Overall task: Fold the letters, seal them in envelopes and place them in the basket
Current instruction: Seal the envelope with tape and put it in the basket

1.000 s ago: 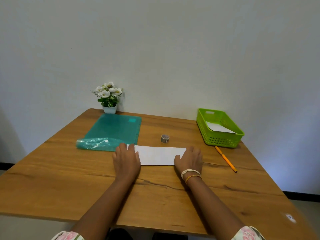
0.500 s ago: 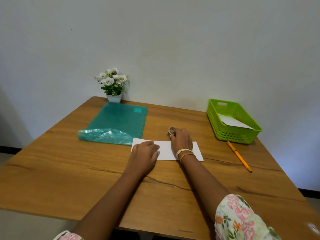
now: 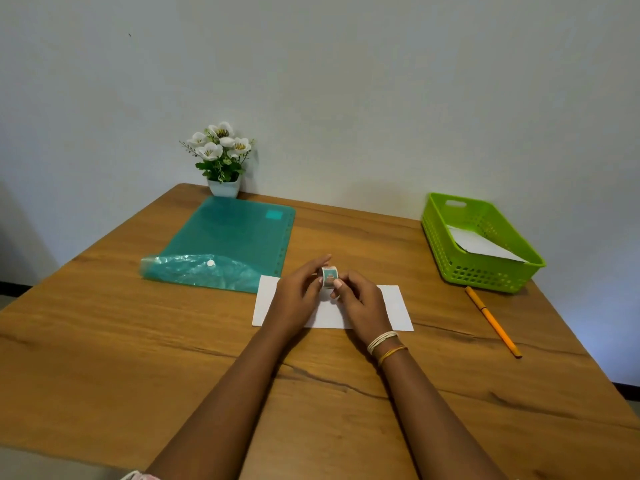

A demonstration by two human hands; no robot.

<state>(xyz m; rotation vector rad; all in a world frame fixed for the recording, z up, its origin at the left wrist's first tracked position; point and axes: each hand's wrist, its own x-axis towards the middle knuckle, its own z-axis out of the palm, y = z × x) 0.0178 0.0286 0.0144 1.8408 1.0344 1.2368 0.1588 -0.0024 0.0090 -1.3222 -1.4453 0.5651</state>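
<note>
Small tape roll [image 3: 329, 278] pinched between fingers of left hand [image 3: 298, 296] and right hand [image 3: 360, 302], above white envelope [image 3: 394, 308].

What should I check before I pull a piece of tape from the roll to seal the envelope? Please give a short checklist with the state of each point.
1. Tape roll held in both hands: ok; left hand and right hand both pinch it.
2. Free tape end found: cannot tell; too small.
3. Envelope flat on the table under the hands: ok.
4. Flap closed: cannot tell; hands cover the middle.
5. Basket has room: ok; only one white paper visible inside.
</note>
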